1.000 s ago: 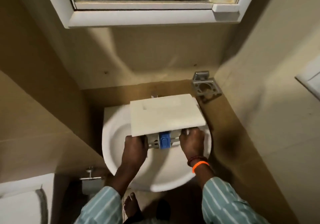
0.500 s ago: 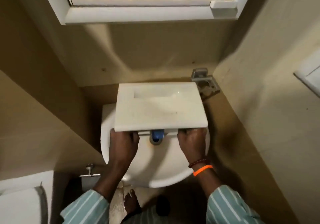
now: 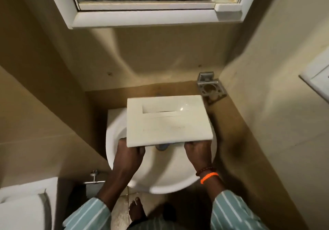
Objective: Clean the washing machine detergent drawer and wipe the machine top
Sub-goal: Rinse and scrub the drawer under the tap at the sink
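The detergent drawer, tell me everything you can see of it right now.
The detergent drawer is an off-white, plastic-looking rectangular piece with a long rectangular recess near its far edge and faint grime on its face. It is held roughly flat over the white round sink, its far edge covering the basin's back. The left hand and the right hand grip its near corners. A bluish part peeks from beneath its near edge.

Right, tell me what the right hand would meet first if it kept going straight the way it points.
The right hand grips the near edge of the detergent drawer, pointing away toward the back wall. Straight on, it likely meets that wall behind the sink; depth is unclear, so the wall-mounted metal holder might come first.
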